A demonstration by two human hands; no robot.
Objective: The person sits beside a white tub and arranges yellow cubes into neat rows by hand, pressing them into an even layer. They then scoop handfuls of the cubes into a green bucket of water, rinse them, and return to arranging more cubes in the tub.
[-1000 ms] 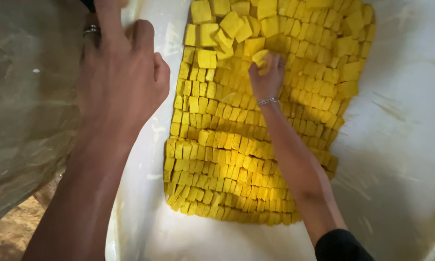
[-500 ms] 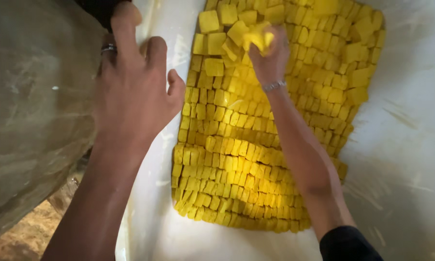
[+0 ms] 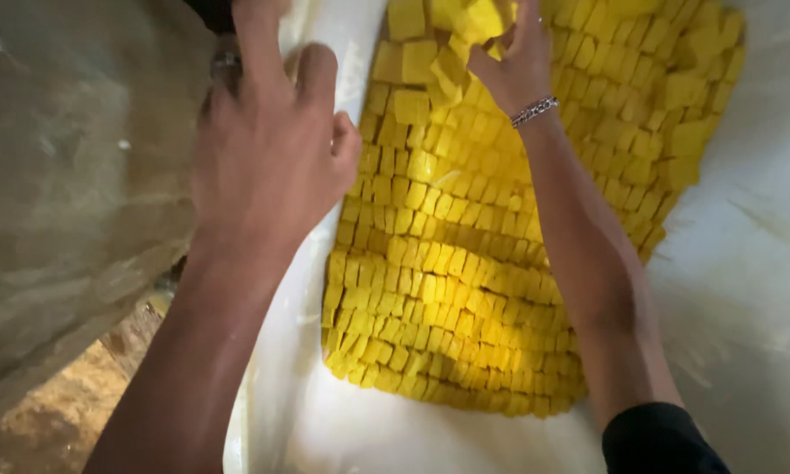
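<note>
We look down into a large white tub (image 3: 746, 263) whose pale walls fill most of the view, with a grey-brown sheeted wall (image 3: 70, 175) beside it on our left and a strip of brown floor (image 3: 53, 412) below that. Inside the tub lies a broad bed of yellow cubes (image 3: 465, 298), a slab cut into a grid; its long axis runs from the near edge close to us away toward the top of the view, leaning slightly to the right. As far as we can judge, the nearer part of the bed is untouched, its cubes standing in tidy, tight rows, while at the far end the rows are broken up and cubes lie loose and tilted (image 3: 430, 70), so the loosening appears to have begun there and most of the slab is left. Our left hand (image 3: 268, 167) rests closed over the tub's left rim (image 3: 325, 35), fingers curled over it, a ring on one finger, gripping the edge and no cube. Our right hand (image 3: 518, 61), with a beaded bracelet (image 3: 535, 111) at the wrist, reaches to the far end and its fingers close around a loose yellow cube (image 3: 483, 17) among the jumbled ones.
</note>
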